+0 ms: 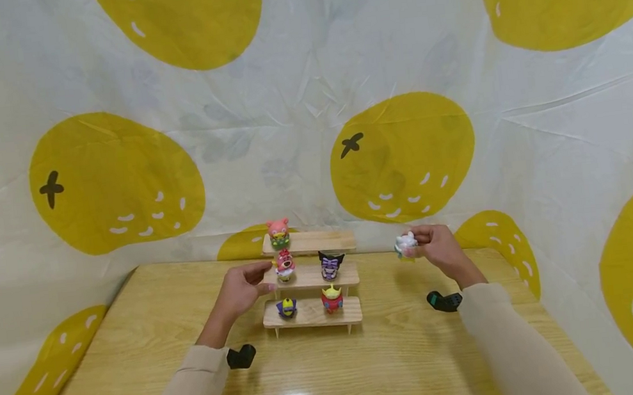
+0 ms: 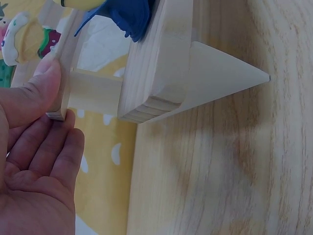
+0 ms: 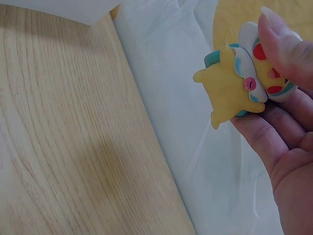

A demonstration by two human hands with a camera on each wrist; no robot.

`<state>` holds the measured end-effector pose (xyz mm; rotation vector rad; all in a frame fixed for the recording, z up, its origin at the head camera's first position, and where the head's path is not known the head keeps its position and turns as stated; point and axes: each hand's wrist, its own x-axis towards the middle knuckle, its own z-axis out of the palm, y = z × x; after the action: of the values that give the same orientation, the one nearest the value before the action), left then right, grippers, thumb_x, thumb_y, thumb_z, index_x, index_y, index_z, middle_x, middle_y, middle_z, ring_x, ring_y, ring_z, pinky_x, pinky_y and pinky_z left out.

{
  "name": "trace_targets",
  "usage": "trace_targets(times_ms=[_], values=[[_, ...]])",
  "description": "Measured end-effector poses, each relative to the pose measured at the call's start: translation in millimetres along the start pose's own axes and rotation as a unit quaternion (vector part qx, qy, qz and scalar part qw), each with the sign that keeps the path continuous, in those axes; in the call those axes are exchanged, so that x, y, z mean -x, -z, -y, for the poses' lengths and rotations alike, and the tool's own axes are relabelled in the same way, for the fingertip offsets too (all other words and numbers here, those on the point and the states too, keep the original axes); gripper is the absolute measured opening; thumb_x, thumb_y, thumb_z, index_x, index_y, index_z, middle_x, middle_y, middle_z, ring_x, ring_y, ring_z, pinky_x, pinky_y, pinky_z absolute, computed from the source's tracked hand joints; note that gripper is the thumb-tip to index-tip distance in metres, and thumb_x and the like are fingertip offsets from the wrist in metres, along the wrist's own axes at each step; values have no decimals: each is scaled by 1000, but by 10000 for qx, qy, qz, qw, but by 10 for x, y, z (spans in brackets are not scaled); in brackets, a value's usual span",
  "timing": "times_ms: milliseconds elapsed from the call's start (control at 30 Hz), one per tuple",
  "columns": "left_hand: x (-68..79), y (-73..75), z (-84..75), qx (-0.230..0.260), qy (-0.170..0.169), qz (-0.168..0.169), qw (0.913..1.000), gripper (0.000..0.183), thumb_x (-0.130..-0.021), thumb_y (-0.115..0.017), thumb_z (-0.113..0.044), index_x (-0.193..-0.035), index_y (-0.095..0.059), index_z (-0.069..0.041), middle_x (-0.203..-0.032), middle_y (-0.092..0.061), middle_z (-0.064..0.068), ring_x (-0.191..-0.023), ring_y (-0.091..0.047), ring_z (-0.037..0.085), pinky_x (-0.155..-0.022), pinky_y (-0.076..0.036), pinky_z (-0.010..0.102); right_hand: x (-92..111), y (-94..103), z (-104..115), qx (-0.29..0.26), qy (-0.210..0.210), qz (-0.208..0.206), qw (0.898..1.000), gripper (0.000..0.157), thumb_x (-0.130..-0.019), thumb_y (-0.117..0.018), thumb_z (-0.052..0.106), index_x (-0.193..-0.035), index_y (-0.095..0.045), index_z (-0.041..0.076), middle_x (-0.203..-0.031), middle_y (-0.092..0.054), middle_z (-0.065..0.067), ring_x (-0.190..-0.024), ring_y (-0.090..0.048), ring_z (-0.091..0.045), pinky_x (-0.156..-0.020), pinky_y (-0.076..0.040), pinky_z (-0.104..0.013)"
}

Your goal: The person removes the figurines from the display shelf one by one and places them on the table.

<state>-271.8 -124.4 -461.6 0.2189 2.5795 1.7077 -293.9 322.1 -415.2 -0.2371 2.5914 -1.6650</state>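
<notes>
Hands well apart, head view. Left hand (image 1: pixel 239 290) at the left end of the middle shelf (image 1: pixel 309 277) of a display stand (image 1: pixel 313 320), just beside a red figure (image 1: pixel 285 263). Right hand (image 1: pixel 442 252) holds a white-hooded figure (image 1: pixel 405 244) above the tabletop (image 1: pixel 394 357), right of the stand. We count 5 more figures on 3 shelves, including a pink figure (image 1: pixel 278 232) at the top left.

Left wrist view: thumb and fingers pinch the middle shelf's end. A blue cape (image 2: pixel 124 14) shows at the bottom shelf (image 2: pixel 156 78).

Right wrist view: thumb and fingers clamp the hooded figure by its head; yellow body exposed, feet free.

We judge the step to be setting figures out, left hand steadying the stand. Next move, we think, calls for bringing the held figure across, perhaps to the top shelf right of the pink figure, feet down, without knocking its neighbours.
</notes>
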Motion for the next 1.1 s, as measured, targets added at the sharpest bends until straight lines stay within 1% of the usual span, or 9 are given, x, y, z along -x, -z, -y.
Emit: trace_targets(times_ms=[167, 267, 467, 767, 1100], values=[[24, 3, 15, -14, -29, 41, 10000, 50, -93, -78, -7, -142, -64, -3, -146, -64, 17, -138, -60, 37, -115, -51, 48, 16, 15, -48, -8, -55, -33, 10000, 47, -93, -75, 0, -135, -60, -14, -121, -74, -27, -87, -70, 0, -78, -60, -17], [36, 13, 16, -33, -33, 60, 10000, 51, -94, -77, -7, -142, -64, -3, -147, -63, 17, -139, -59, 37, -115, -51, 49, 15, 20, -70, -25, -88, -61, 9999, 48, -93, -76, 0, -135, -60, -14, -120, -75, -24, -87, -70, 0, -77, -60, -17], [46, 19, 29, -16, -39, 20, 10000, 50, -93, -77, -6, -142, -64, -3, -147, -63, 17, -138, -60, 37, -115, -51, 48, 9, 22, -113, 16, -101, -119, 9999, 45, -92, -77, 1, -132, -62, -13, -115, -77, -18, -86, -69, 0, -77, -60, -17], [18, -6, 28, -26, -17, 35, 10000, 50, -93, -78, -7, -141, -65, -3, -146, -64, 16, -137, -61, 36, -115, -51, 48, 39, 65, -188, 95, -142, -123, 9998, 45, -92, -76, 0, -133, -61, -13, -119, -74, -25, -86, -69, 0, -77, -60, -16], [-13, 17, 5, -114, -47, 13, 9999, 50, -92, -78, -6, -140, -66, -2, -145, -65, 17, -136, -61, 37, -115, -51, 48, 24, 93, -239, 34, -184, -125, 9997, 49, -91, -76, -2, -135, -59, -16, -116, -76, -20, -86, -69, 2, -79, -60, -15]])
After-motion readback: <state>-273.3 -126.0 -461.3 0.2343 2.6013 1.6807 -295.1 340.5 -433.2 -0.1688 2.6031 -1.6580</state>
